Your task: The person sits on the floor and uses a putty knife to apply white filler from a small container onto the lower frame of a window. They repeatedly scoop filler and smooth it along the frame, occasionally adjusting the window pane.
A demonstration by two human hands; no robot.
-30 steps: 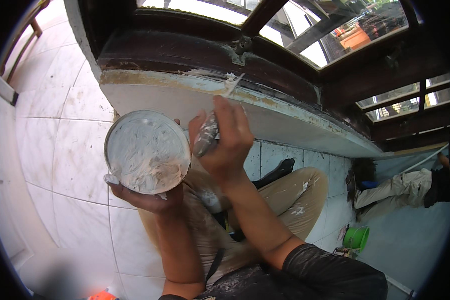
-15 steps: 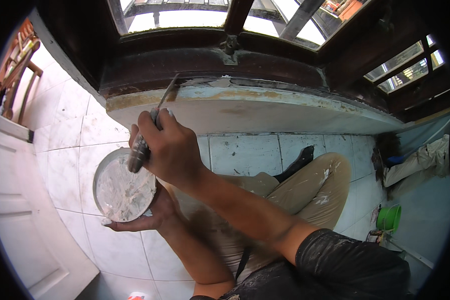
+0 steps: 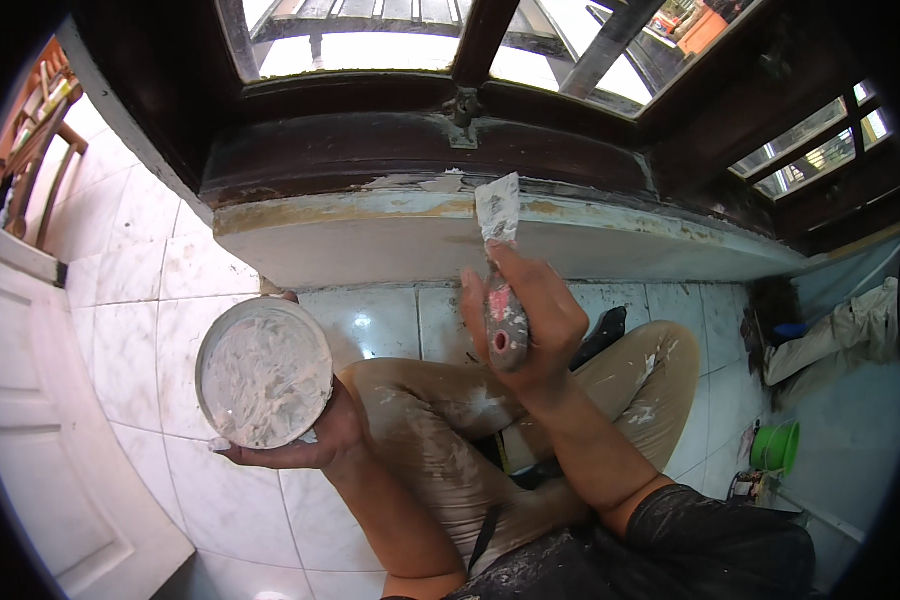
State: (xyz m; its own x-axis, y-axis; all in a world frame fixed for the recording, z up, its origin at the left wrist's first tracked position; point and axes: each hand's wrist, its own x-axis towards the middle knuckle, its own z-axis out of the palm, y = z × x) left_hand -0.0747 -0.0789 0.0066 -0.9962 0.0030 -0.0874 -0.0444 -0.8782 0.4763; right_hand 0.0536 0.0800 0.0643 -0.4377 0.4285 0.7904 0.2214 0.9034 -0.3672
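Note:
My left hand (image 3: pixel 320 437) grips a round shallow dish (image 3: pixel 210 400) from below and the side, its thumb along the near rim. Whitish filler paste (image 3: pixel 268 375) is spread over the inside of the dish. In my right hand (image 3: pixel 542 325) is a putty knife (image 3: pixel 498 215), held by its dark, smeared handle with the fingers wrapped round it. Its wide blade, coated with paste, points away from me and overlaps the edge of the window ledge (image 3: pixel 370 212); whether it touches cannot be made out. Pale paste patches and brownish stains mark the ledge along the dark wooden window frame (image 3: pixel 350 140).
A white panelled door (image 3: pixel 50 400) stands at the left, with a wooden chair (image 3: pixel 40 150) beyond it. White tiles (image 3: pixel 220 500) cover the floor. My crossed legs (image 3: pixel 610 390) are below the ledge. At the right are a green bucket (image 3: pixel 776 447) and hanging cloth (image 3: pixel 840 335).
My right hand has moved right, away from above the dish, and the knife has turned so its blade's flat face shows. The dish has shifted slightly right and is now fully uncovered.

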